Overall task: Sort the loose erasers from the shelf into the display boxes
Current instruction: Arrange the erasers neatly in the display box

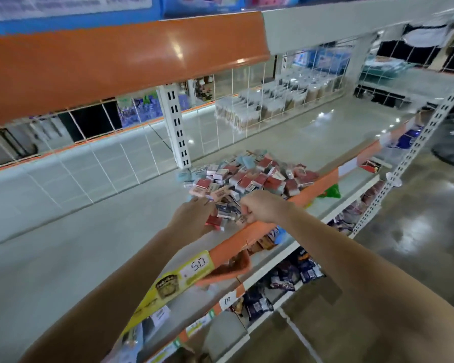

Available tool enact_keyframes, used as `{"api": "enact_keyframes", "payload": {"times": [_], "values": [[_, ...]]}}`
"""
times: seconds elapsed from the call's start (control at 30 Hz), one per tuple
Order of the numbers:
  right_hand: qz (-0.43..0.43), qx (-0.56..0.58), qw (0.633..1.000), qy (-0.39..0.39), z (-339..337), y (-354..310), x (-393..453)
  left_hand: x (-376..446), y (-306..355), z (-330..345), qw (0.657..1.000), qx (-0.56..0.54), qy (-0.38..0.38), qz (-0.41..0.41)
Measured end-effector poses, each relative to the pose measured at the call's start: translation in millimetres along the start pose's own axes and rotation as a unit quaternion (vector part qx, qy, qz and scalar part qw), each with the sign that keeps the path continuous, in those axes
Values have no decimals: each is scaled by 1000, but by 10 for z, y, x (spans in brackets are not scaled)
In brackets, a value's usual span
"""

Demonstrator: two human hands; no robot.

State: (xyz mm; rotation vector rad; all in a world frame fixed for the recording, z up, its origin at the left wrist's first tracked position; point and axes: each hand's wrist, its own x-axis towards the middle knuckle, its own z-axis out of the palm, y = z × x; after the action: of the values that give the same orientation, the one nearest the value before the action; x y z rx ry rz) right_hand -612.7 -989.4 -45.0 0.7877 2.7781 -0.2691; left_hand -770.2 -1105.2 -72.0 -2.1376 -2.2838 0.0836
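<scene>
A heap of loose erasers in red, white, pink and pale blue sleeves lies on the grey shelf, near its orange front edge. My left hand rests at the heap's near end, fingers spread over several erasers and touching a pink one. My right hand is curled into a fist at the heap's near edge, just above the orange lip; whether it holds erasers is hidden by the fingers. No display box is in view.
An orange shelf front overhangs at the top. A white slotted upright and a wire grid back the shelf. Yellow price tag on the front lip. Lower shelves hold packaged goods. Shiny floor to the right.
</scene>
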Motion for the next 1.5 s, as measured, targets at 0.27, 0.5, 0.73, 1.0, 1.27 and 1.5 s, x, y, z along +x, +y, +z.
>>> {"api": "enact_keyframes", "payload": {"times": [0.27,0.5,0.73,1.0,1.27,1.5], "values": [[4,112,994,13,-11,43,-71,-128,62,-56,998,-50,31,-28],[-16,140,988,59,7,117,-144,-240,-13,-115,988,-137,71,-30],[-1,490,868,74,-12,69,-225,-260,-87,-109,926,-351,51,-128],[28,718,693,53,74,-88,-265,-268,-61,-176,786,-595,-2,-169],[46,706,703,71,199,-106,-249,-248,1,-208,731,-658,2,-182],[81,709,693,100,197,-165,-250,-169,42,-214,691,-702,-25,-172]]}}
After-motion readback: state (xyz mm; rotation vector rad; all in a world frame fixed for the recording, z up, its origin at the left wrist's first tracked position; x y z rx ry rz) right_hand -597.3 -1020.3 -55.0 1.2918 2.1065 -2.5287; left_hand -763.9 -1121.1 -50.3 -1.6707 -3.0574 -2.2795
